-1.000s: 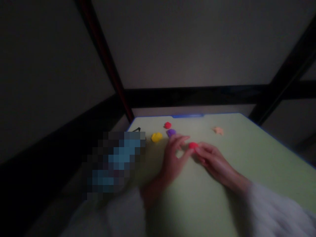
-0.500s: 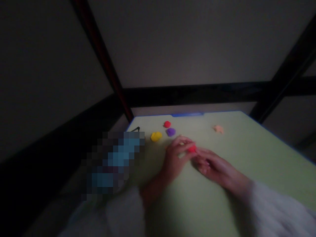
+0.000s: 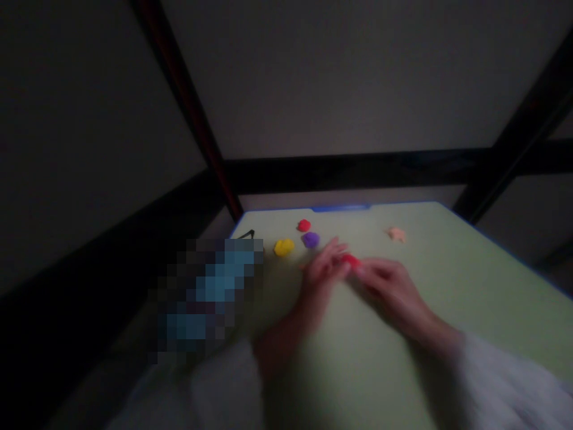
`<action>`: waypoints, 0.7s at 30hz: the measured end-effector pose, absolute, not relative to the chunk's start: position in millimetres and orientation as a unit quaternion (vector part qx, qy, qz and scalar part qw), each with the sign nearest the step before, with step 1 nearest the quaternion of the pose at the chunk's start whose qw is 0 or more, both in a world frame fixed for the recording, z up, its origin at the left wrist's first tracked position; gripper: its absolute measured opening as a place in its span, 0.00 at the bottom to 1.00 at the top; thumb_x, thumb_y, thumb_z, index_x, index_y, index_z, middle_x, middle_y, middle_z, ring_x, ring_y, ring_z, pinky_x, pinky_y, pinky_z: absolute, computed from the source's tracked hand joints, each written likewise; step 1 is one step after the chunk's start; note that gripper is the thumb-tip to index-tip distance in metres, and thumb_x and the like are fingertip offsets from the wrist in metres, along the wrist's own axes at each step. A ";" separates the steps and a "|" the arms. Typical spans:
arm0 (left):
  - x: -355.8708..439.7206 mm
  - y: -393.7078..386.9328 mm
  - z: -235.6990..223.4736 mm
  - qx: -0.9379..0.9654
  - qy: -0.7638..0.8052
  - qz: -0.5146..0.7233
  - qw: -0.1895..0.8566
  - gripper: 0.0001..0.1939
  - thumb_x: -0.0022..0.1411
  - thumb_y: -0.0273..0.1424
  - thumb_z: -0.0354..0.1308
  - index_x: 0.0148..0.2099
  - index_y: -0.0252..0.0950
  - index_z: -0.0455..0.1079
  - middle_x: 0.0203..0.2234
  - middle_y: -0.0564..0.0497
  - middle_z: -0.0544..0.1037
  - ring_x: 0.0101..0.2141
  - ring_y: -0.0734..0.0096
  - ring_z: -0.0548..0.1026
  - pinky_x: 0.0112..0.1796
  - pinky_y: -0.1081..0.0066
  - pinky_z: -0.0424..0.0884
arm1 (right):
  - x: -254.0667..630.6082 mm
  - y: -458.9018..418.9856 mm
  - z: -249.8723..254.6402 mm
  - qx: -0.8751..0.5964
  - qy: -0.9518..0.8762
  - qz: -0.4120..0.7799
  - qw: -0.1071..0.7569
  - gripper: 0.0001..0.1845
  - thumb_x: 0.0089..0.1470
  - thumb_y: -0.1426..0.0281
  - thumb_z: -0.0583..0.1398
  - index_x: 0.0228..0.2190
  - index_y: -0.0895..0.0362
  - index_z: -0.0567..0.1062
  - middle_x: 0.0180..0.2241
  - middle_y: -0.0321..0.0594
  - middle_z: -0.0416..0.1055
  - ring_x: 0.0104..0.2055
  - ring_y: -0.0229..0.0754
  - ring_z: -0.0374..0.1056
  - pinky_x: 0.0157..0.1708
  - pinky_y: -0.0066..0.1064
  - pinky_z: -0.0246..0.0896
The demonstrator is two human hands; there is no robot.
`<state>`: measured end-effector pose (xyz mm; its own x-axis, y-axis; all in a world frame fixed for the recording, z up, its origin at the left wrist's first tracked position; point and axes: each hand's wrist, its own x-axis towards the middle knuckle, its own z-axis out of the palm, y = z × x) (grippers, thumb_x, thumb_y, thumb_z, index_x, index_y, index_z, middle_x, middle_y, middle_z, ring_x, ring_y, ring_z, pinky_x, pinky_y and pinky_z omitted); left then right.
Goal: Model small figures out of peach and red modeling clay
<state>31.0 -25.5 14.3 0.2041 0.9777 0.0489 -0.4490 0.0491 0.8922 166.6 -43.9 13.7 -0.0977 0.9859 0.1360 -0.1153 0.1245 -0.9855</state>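
Note:
A small red lump of modelling clay (image 3: 351, 261) is held between my two hands above the middle of the table. My right hand (image 3: 394, 289) pinches it from the right with thumb and fingertips. From the left, my left hand (image 3: 319, 280) has its thumb against the lump, while its other fingers reach out behind it, blurred by motion. A purple lump of clay (image 3: 311, 240) lies just beyond my left hand. Beside it are a yellow lump (image 3: 284, 248) and, farther back, a second red lump (image 3: 304, 226).
On the right, a peach-coloured clay piece (image 3: 396, 234) lies on the pale table (image 3: 470, 286), which has a blue edge. A pixelated, bluish object (image 3: 224, 280) occupies the left side. Behind the table stands a wall with a dark rail (image 3: 358, 173).
My left fingers closed over the red lump half a second ago and have since lifted and stretched away. The lump has shifted slightly up and right; the other lumps stay put.

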 end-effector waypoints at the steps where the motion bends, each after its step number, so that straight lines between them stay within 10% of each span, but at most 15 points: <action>1: 33.6 -27.7 16.8 0.337 0.301 0.542 0.708 0.17 0.55 0.34 0.57 0.48 0.37 0.68 0.48 0.46 0.72 0.50 0.67 0.68 0.51 0.69 0.63 | 167.1 -44.7 13.9 -0.438 -0.600 0.418 0.523 0.09 0.50 0.65 0.62 0.28 0.56 0.79 0.20 0.35 0.62 0.21 0.33 0.51 0.21 0.27 0.48; 9: 33.8 -31.7 23.3 0.155 0.265 0.512 0.802 0.14 0.63 0.37 0.48 0.38 0.33 0.70 0.37 0.47 0.75 0.37 0.74 0.73 0.38 0.76 0.70 | 167.8 -49.1 7.2 -0.381 -0.886 -0.007 0.264 0.22 0.57 0.63 0.54 0.52 0.56 0.67 0.36 0.48 0.68 0.38 0.49 0.61 0.35 0.40 0.56; 17: 34.3 -26.7 21.6 0.124 0.258 0.524 0.802 0.10 0.62 0.25 0.48 0.34 0.31 0.70 0.36 0.47 0.75 0.37 0.76 0.73 0.37 0.79 0.69 | 168.2 -49.3 10.9 -0.428 -0.757 0.124 0.478 0.06 0.56 0.69 0.55 0.32 0.55 0.72 0.29 0.39 0.62 0.33 0.41 0.60 0.32 0.33 0.58; 21: 34.1 -27.2 21.6 0.139 0.232 0.498 0.824 0.08 0.59 0.22 0.50 0.34 0.31 0.70 0.33 0.48 0.75 0.34 0.77 0.73 0.30 0.81 0.68 | 173.0 -48.3 10.7 -0.389 -0.832 0.020 0.395 0.13 0.56 0.68 0.55 0.43 0.52 0.73 0.37 0.43 0.63 0.41 0.46 0.60 0.39 0.40 0.58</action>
